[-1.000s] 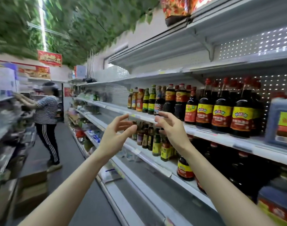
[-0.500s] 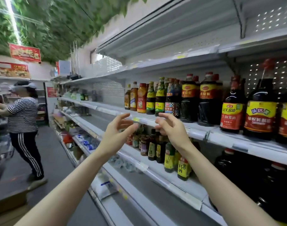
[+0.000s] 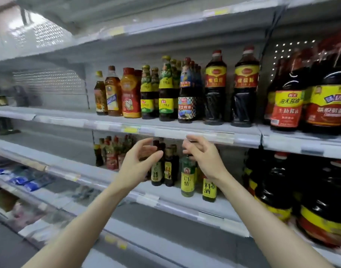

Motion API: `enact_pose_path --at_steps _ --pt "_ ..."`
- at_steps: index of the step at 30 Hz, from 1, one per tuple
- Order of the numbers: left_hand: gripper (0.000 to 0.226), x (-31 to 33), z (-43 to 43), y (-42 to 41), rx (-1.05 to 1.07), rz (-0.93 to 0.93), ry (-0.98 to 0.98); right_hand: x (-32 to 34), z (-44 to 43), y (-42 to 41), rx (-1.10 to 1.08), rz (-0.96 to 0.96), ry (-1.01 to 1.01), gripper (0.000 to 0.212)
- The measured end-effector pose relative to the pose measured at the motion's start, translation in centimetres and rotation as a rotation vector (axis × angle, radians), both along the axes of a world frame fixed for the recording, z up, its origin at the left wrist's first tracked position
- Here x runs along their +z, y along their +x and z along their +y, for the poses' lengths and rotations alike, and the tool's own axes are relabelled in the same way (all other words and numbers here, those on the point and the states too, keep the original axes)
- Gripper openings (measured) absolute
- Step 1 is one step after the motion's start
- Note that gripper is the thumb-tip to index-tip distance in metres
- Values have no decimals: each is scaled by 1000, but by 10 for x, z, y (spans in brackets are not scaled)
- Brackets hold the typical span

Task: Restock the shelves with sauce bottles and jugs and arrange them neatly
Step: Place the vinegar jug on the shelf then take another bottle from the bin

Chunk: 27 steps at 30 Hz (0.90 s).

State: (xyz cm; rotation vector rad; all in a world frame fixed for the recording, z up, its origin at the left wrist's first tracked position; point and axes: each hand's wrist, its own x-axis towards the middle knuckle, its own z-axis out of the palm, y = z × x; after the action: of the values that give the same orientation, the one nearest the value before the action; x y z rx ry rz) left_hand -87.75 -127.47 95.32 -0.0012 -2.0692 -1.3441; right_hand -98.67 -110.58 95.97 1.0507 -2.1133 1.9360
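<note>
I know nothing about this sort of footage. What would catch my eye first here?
The left hand and right hand hover open, holding nothing, in front of small bottles on the lower shelf. Above them, a row of sauce bottles stands upright on the middle shelf. Big dark jugs crowd the right side.

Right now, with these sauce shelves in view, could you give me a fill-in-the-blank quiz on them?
The left hand and the right hand are holding ____.
The orange sauce bottle stands on the shelf ____ the hands.
The white vinegar bottle wears a ____ label.
Missing words: nothing; above; yellow.
</note>
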Motion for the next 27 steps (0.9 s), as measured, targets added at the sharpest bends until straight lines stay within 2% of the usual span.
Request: enact_pose_path --at_steps 8,13,17,22,25,27 --pt "41 -85 -78 -42 -215 -218 87 -91 -70 8 -202 -251 18 27" --pt "41 -189 -108 -53 -288 -427 195 -201 -91 8 -320 -451 110 14" --pt "51 -278 -120 -58 -300 -595 268 -288 -98 11 -345 -616 180 21" --pt "38 -398 -125 -54 -311 -800 324 -411 -101 17 -396 -781 257 8" --pt "54 -473 -123 -54 -309 -899 337 -491 -96 21 -443 -874 290 14" --pt "56 -527 -118 -54 -307 -969 335 -546 -92 27 -469 -950 287 8"
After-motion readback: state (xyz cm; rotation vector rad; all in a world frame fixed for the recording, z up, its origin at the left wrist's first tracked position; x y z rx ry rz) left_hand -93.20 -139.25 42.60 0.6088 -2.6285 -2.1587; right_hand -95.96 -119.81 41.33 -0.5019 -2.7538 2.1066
